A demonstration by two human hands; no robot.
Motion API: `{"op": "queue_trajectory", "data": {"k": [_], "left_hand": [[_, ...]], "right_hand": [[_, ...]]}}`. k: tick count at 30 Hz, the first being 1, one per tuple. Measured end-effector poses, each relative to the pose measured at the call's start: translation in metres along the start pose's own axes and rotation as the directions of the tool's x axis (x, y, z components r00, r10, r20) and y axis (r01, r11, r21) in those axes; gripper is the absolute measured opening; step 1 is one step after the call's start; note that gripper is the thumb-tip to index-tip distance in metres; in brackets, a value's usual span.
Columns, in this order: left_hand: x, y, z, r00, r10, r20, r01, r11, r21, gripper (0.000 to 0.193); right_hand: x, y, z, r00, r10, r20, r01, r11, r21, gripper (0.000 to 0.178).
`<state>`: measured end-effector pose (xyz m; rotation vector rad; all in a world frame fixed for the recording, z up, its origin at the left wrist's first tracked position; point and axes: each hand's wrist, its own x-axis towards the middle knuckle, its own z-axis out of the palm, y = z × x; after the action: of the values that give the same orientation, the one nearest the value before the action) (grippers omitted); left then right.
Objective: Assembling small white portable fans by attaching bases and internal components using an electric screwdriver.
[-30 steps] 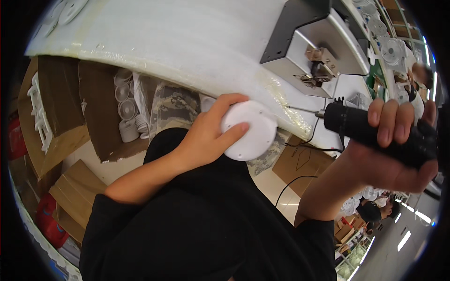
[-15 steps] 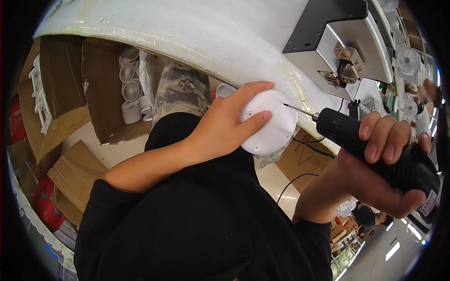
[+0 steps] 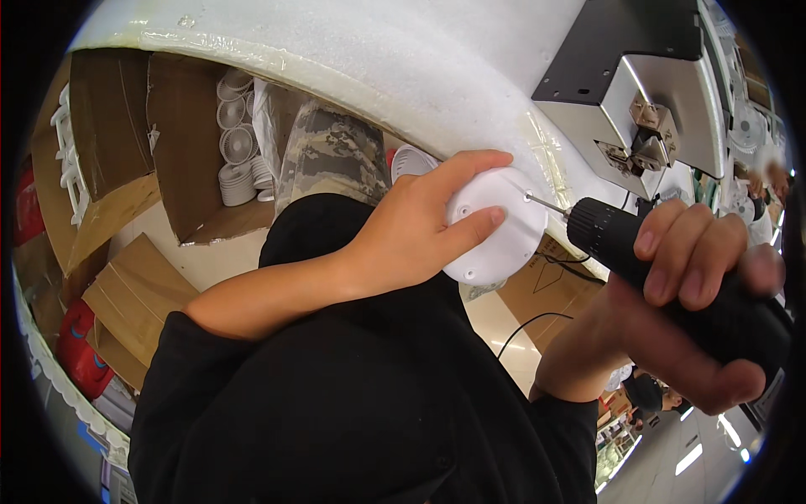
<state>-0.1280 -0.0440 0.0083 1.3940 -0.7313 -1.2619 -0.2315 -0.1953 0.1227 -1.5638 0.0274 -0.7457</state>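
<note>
A round white plastic base (image 3: pixel 512 239) with several small screw holes is held over my lap, close to the table's edge. My left hand (image 3: pixel 420 223) is closed on it, thumb across its face and fingers over the far rim. In my right hand (image 3: pixel 693 269) is a black electric screwdriver (image 3: pixel 604 231), its fingers wrapped round the body. The thin metal bit reaches the hole near the base's upper right rim. Whether a screw sits in that hole is too small to tell.
The white tabletop (image 3: pixel 353 50) spans the far side, its edge taped. On it at the right stands a black and silver metal device (image 3: pixel 621 109). An open cardboard box (image 3: pixel 189 160) at the left contains white fan-like grilles (image 3: pixel 238 144). A black cable (image 3: pixel 525 323) hangs below the base.
The white base and left hand have shifted slightly right in the picture. The metal device also appears farther right. The screwdriver bit stays at the same rim hole.
</note>
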Motion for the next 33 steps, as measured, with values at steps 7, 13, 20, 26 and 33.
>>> {"op": "queue_trajectory", "data": {"k": [7,13,20,26,33], "left_hand": [[0.001,0.0,0.0,1.0,-0.008,-0.002,0.008,0.999,-0.051,0.045],[-0.013,-0.018,0.013,0.991,0.09,-0.102,-0.11,0.971,-0.213,0.05],[-0.025,-0.032,0.012,0.987,0.128,-0.094,-0.145,0.969,-0.2,0.069],[-0.005,-0.032,-0.005,0.927,0.319,0.198,-0.339,0.938,0.076,0.074],[-0.018,-0.028,0.007,0.963,0.236,-0.13,-0.247,0.966,-0.072,0.059]], "right_hand": [[-0.001,0.001,0.004,1.0,-0.002,0.011,0.002,0.999,-0.045,0.068],[-0.007,0.003,0.0,0.995,-0.062,0.073,0.067,0.995,-0.07,0.072],[-0.015,-0.022,0.013,0.99,-0.135,-0.027,0.124,0.96,-0.251,0.076],[-0.008,-0.053,-0.034,0.916,-0.37,-0.153,0.32,0.907,-0.275,0.078],[0.009,-0.038,-0.044,0.886,-0.406,-0.224,0.337,0.896,-0.289,0.075]]}}
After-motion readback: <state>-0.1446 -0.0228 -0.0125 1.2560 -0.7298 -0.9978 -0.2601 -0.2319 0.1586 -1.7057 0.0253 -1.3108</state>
